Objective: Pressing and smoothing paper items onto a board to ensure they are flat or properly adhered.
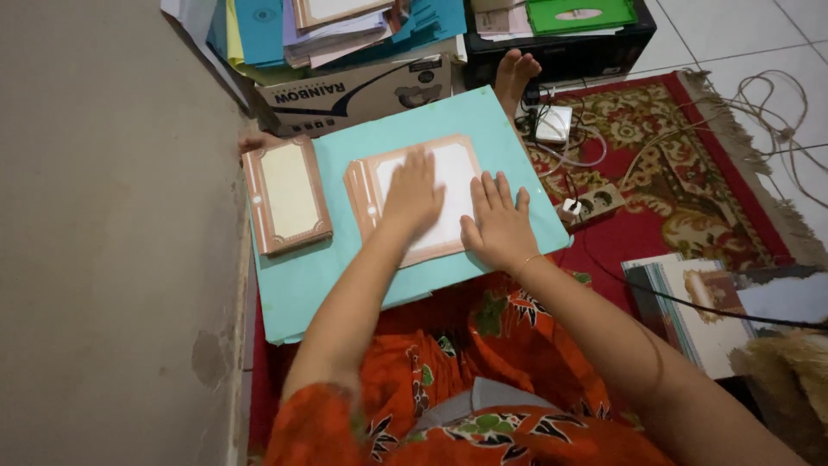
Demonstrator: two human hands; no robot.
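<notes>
Step in hand: I judge this to be the pressing and squaring step; both my palms lie flat on a stack of framed cards [448,185], holding the sheets level and their edges in line.
Left hand [414,194]: fingers spread and flat, pressing down on the middle of the stack; it grips nothing.
Right hand [500,224]: fingers splayed, palm down on the stack's near right corner, thumb touching the card edge; it also grips nothing.
Where the stack is: directly under both hands, on a turquoise board [345,276] that lies across my lap over the floor.
Left of my left hand: a second pile of cards [287,194] with the same brown border, apart from the one I press.
Beyond my fingertips: a cardboard box [362,91] under heaps of coloured paper.
Right of my right hand: a power strip [595,203] on a red rug [690,181].
Next move calls for: even pressure from both palms, then curling the fingers under the stack's edge without fanning the sheets.
</notes>
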